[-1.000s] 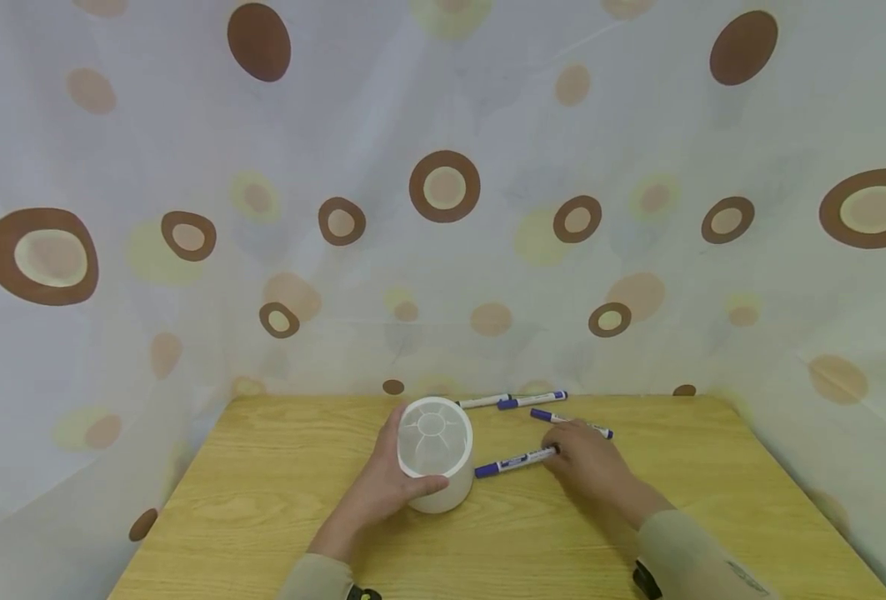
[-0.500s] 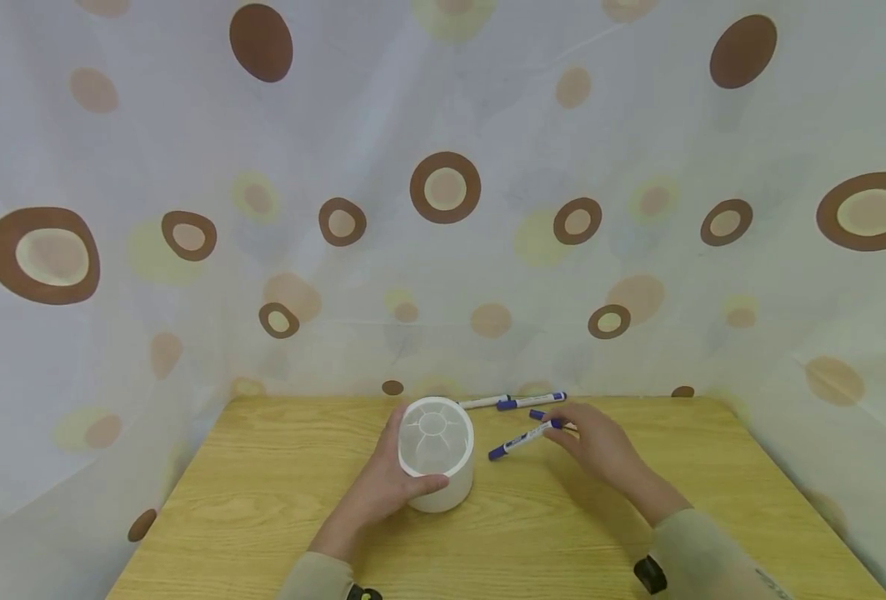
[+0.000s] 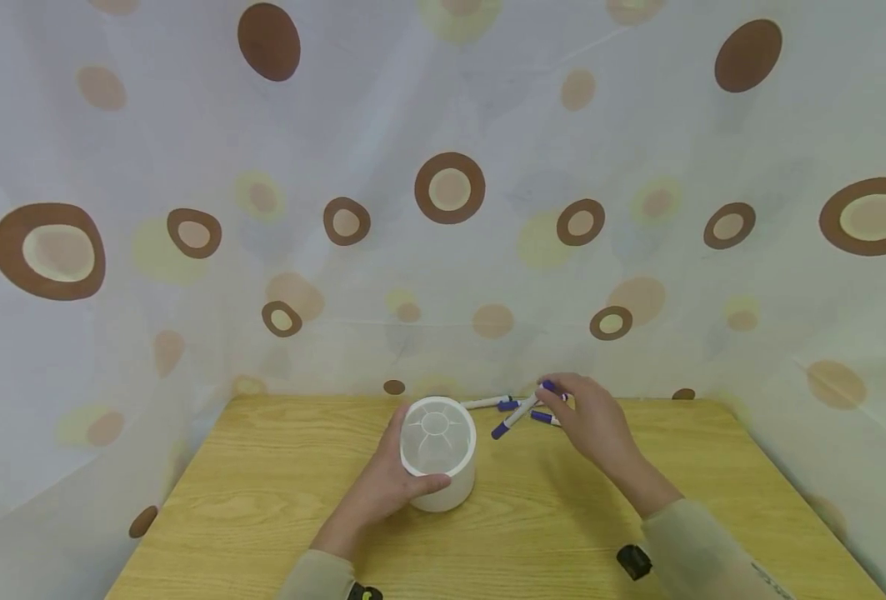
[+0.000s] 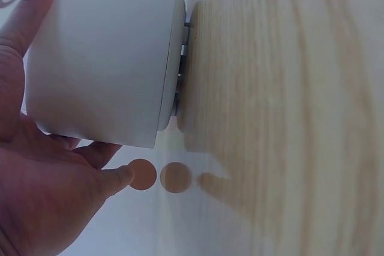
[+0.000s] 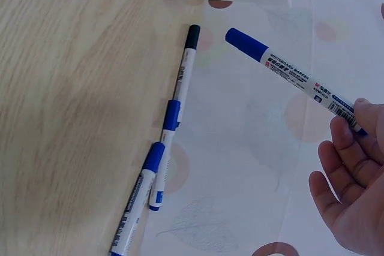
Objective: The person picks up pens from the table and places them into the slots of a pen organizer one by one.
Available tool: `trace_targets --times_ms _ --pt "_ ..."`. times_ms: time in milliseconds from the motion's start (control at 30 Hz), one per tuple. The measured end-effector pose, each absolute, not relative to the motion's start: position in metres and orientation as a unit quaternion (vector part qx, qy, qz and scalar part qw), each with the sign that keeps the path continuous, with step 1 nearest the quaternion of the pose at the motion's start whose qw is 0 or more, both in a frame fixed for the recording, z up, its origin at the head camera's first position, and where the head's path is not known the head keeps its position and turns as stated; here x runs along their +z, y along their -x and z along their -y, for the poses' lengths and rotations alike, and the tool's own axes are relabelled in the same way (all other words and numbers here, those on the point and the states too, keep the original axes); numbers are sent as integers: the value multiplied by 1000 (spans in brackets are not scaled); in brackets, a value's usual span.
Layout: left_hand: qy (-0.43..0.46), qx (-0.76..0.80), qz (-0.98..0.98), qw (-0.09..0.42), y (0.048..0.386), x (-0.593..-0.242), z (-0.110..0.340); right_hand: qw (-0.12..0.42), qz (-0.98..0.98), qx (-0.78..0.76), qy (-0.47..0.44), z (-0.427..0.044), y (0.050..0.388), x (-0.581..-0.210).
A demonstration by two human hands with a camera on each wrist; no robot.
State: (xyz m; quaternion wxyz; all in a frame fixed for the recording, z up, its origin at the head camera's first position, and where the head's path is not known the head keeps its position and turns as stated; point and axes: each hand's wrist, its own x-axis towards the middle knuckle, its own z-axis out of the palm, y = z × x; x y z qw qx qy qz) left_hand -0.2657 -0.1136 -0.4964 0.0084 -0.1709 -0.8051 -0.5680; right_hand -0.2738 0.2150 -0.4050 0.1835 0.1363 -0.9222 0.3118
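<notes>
Pinched by fingertips of the right hand [image 3: 593, 421], the white blue-capped plastic marker [image 3: 520, 412] has been raised, seemingly free for carrying, near the white cylindrical plastic pot [image 3: 455, 493] gripped by the left hand [image 3: 382, 483].

Between the white container [image 3: 438, 454] and right forearm [image 3: 641, 483], the wooden tabletop [image 3: 518, 525] leaves passage; three lying whiteboard markers [image 5: 164, 163] obstruct its back edge.
</notes>
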Motion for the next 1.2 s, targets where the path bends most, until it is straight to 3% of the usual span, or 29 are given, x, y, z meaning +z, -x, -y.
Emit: trace_targets --times_ms 600,1200 --pt "175 -566 806 8 267 -500 115 242 891 345 -169 -177 273 -358" --pt "187 -577 795 1 266 -498 117 225 888 332 -225 -125 274 -349"
